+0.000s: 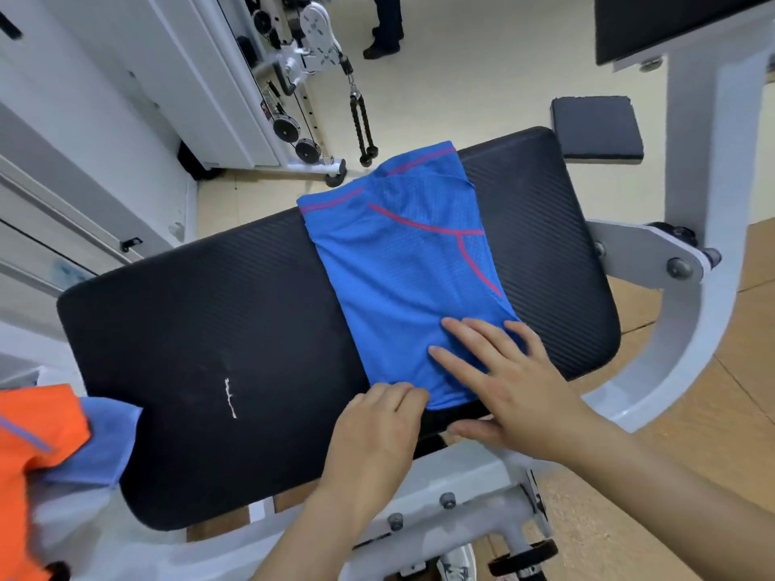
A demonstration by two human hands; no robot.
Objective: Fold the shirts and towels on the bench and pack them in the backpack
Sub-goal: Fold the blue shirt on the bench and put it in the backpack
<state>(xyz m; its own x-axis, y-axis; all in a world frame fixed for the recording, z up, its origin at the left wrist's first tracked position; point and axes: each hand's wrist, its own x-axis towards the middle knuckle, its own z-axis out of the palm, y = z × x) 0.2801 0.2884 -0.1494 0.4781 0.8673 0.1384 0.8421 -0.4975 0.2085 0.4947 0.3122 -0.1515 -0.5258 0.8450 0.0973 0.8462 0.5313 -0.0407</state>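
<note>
gym room, cable machine (310, 56) in the upper left of the frame; black padded surface (209, 329) runs across the middle. blue shirt (398, 262) with pink seams lies across the surface, right of centre, already narrowed to a long strip. orange shirt (29, 434) and light blue towel (109, 446) wait bunched at the lower left edge. backpack not in view.

step, as judged: mid-fold on the blue shirt, with the lengthwise fold done and the crosswise fold pending. next move calls for lifting the near hem and carrying it toward the far end, edges kept square.

right hand (516, 383): open, fingers spread flat, pressing the shirt's near right corner, thumb at the surface's near edge. left hand (377, 421): fingers curled at the near hem, tips hidden; cannot tell whether it pinches the cloth.
</note>
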